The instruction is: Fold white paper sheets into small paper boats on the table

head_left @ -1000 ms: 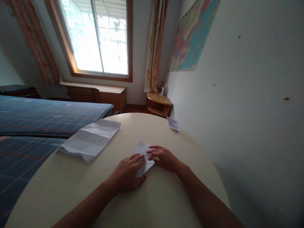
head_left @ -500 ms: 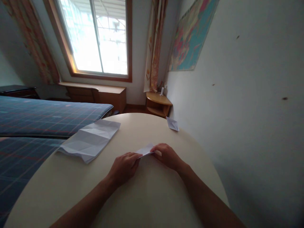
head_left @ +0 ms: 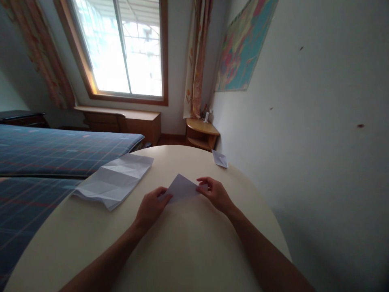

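A folded sheet of paper [head_left: 183, 190] shows a broad, pointed face between my hands, just over the cream round table [head_left: 182, 243]. My left hand [head_left: 152, 205] pinches its left edge between thumb and fingers. At the right corner, my right hand [head_left: 215, 194] grips the paper with thumb and index finger, its other fingers slightly spread. Creased white paper [head_left: 121, 176] lies flat to the left of my left hand. Beyond my right hand, a small folded paper piece [head_left: 220, 159] rests by the table's far right rim.
A bed with a blue plaid mattress [head_left: 67, 148] stands against the table's left side. The white wall [head_left: 319, 162] runs close along the right. Past the far rim are a wooden corner shelf [head_left: 203, 126] and a low desk [head_left: 142, 115] under the window.
The paper between my hands has turned from a thin, nearly edge-on strip to a wide pointed face. My hands have moved farther apart, the left one leftward.
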